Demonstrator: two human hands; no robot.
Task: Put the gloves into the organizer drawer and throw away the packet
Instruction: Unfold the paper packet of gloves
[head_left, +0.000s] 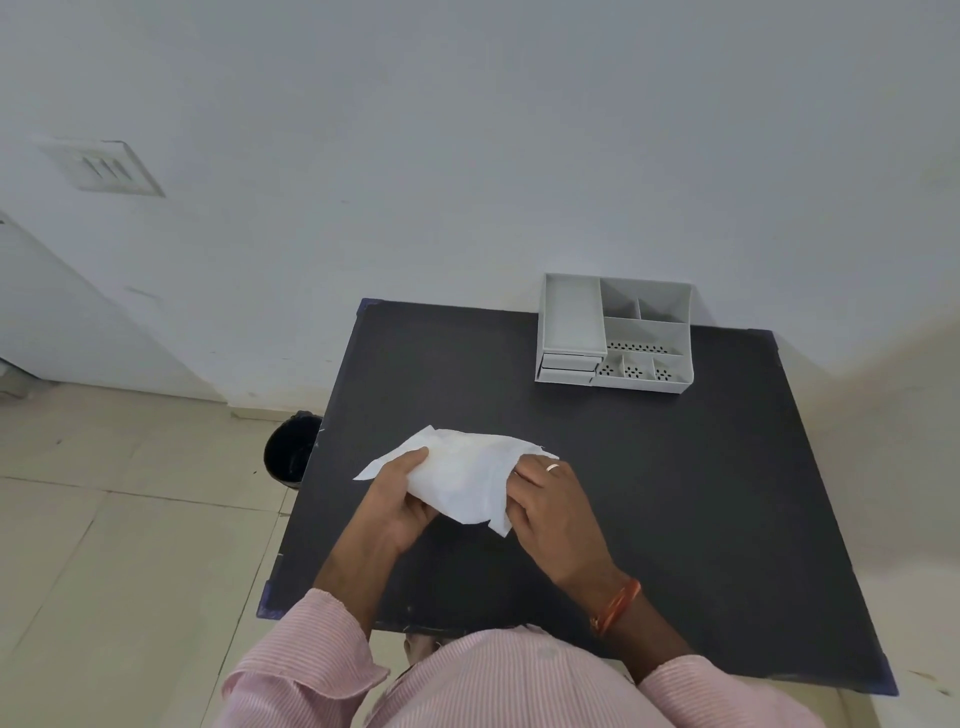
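Observation:
A white paper packet (462, 475) is held just above the black table (675, 493), near its left-middle. My left hand (400, 499) grips its left side, thumb on top. My right hand (550, 514), with a ring, pinches its right edge. The gloves themselves are hidden, if inside. A grey organizer (615, 332) stands at the table's far edge against the wall, with open compartments on top and two small drawers (569, 368) shut at its front left.
A black bin (288, 452) stands on the tiled floor just left of the table's left edge. The white wall rises right behind the organizer. A switch plate (104, 166) is on the wall far left.

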